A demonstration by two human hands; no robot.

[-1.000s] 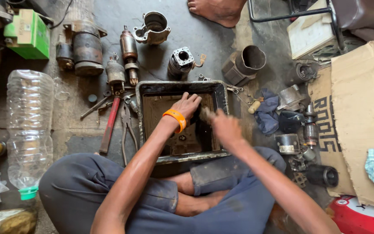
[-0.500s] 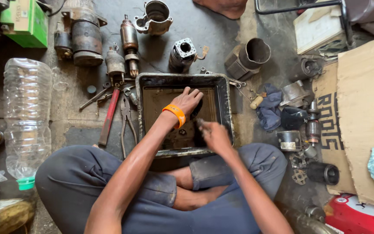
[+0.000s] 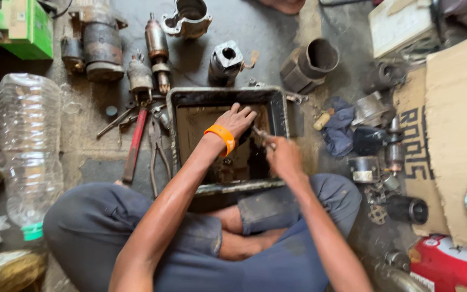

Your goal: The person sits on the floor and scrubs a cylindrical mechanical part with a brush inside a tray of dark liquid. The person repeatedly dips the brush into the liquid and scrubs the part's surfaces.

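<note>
I sit cross-legged on the floor with a black metal tray (image 3: 278,108) of dark oily liquid in front of my knees. My left hand (image 3: 237,120), an orange band on its wrist, reaches into the tray with fingers curled around a small part that I cannot make out. My right hand (image 3: 281,156) is over the tray's right side and grips a small thin tool (image 3: 260,133) whose tip points at the left hand's fingers.
Left of the tray lie a red-handled tool (image 3: 134,145), pliers (image 3: 158,154) and a large clear plastic bottle (image 3: 28,151). Starter-motor parts (image 3: 98,46), an armature (image 3: 157,46) and metal housings (image 3: 312,62) lie beyond it. Cardboard (image 3: 455,135), a dark rag (image 3: 339,127) and small parts sit right.
My view has shifted slightly nearer to the tray. My right hand has moved left and closer to my left hand, bringing the tool tip up to the fingers.
</note>
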